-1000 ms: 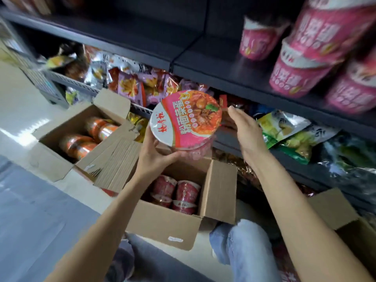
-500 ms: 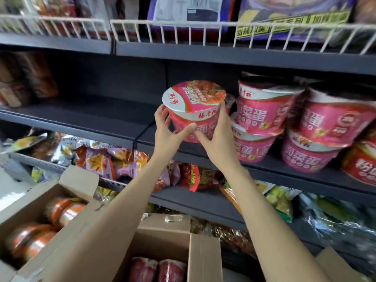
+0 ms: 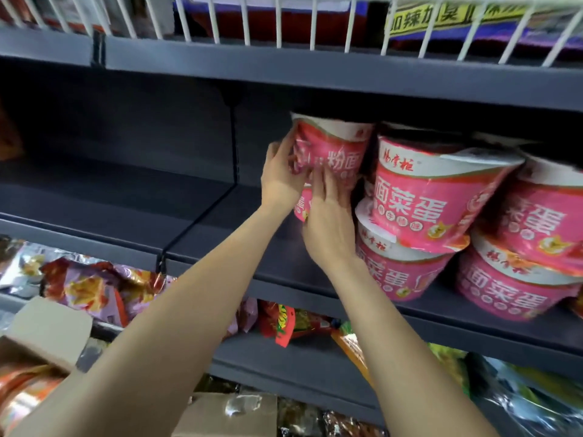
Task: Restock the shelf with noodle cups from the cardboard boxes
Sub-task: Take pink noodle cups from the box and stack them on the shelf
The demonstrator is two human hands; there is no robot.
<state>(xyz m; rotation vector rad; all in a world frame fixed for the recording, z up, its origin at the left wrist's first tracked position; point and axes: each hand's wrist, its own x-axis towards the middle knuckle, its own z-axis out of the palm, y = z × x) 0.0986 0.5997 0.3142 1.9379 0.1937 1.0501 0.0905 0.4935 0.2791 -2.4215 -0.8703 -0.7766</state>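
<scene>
A pink noodle cup [image 3: 337,152] sits high on the dark shelf [image 3: 220,244], on top of another pink cup [image 3: 299,206] that is mostly hidden behind my hands. My left hand [image 3: 280,175] grips the upper cup's left side with curled fingers. My right hand [image 3: 328,225] lies against its lower front with fingers straight. Just to the right stand stacks of the same pink cups [image 3: 426,197]. One cardboard box [image 3: 47,329] with orange cups [image 3: 19,392] shows at the lower left, and the flap of another box [image 3: 227,414] at the bottom middle.
The left part of the dark shelf, beyond a divider line [image 3: 202,216], is bare. A white wire rail [image 3: 284,23] edges the shelf above. Snack bags [image 3: 88,288] fill the lower shelves.
Both hands carried the cup from above the open box up to the shelf and onto the other cup. The view tilted upward with them.
</scene>
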